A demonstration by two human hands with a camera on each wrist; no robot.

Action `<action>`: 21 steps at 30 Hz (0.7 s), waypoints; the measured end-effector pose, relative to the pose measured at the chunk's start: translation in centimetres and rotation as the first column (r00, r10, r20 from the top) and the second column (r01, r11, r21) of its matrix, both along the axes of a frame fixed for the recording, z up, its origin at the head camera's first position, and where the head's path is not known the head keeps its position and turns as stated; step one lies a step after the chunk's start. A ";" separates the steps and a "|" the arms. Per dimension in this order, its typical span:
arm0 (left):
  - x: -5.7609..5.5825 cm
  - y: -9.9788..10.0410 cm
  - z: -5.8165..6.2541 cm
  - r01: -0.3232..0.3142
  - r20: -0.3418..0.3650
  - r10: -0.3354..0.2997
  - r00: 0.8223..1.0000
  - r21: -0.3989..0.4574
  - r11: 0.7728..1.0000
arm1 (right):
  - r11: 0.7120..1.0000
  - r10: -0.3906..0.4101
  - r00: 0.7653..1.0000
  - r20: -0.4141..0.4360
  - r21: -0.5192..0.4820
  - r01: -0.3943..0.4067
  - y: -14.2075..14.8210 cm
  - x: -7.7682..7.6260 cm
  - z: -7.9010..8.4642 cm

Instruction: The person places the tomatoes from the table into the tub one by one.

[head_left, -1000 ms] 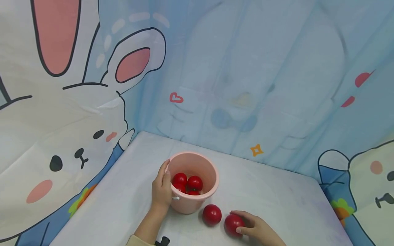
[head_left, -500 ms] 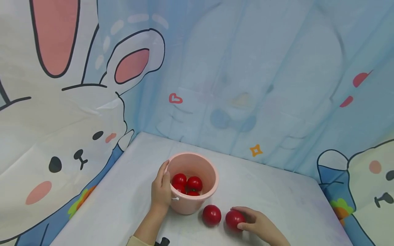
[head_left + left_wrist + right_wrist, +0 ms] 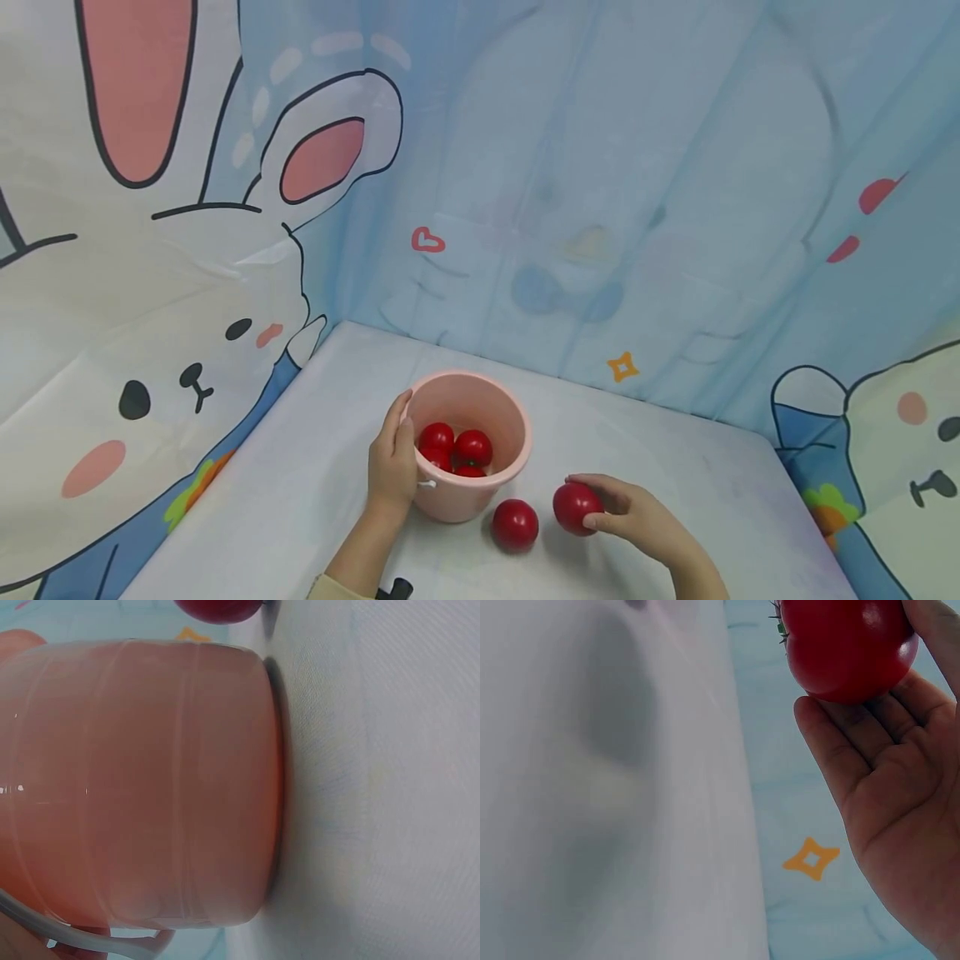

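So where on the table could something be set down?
The table has bare patches right of the bucket, between the right grip and the backdrop, and left of the left grip. Behind the bucket only a narrow strip shows. The bucket's near right side is crowded by a loose tomato and the held tomato.

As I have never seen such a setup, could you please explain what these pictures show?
There is no machine: a person works bare-handed. The head view looks down from the person's head; each wrist view comes from a camera worn on that wrist, and both appear sideways. On the table stands a bucket with several tomatoes inside, and a loose tomato lies beside it. The left hand holds the bucket's side, while the right hand holds another tomato above the table.
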State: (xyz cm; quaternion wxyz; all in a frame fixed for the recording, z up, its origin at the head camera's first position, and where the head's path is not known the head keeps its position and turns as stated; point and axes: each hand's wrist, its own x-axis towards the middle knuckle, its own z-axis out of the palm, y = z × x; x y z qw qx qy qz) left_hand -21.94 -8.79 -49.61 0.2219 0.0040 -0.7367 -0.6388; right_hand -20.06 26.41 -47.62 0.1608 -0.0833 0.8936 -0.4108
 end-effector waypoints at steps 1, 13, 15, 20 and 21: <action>0.0 0.0 0.0 0.001 0.003 -0.001 1.000 0.002 1.000 | 1.000 0.002 1.000 -0.008 0.004 -0.002 0.0 -0.1 0.2; 0.1 0.0 0.0 -0.004 0.020 0.004 1.000 0.009 1.000 | 0.996 0.071 0.993 -0.094 0.057 -0.065 -0.2 -1.5 3.7; 0.1 0.0 0.0 0.003 0.023 -0.004 1.000 0.010 1.000 | 0.995 0.085 0.990 -0.114 0.063 -0.078 -0.3 -1.8 4.4; 0.1 -0.1 -0.1 0.010 0.016 -0.011 1.000 0.012 1.000 | 0.993 0.106 0.982 -0.158 0.071 -0.095 -0.6 -2.6 6.2; 0.1 -0.1 -0.1 0.011 0.014 -0.011 1.000 0.012 1.000 | 0.992 0.110 0.979 -0.169 0.075 -0.098 -0.7 -2.7 6.5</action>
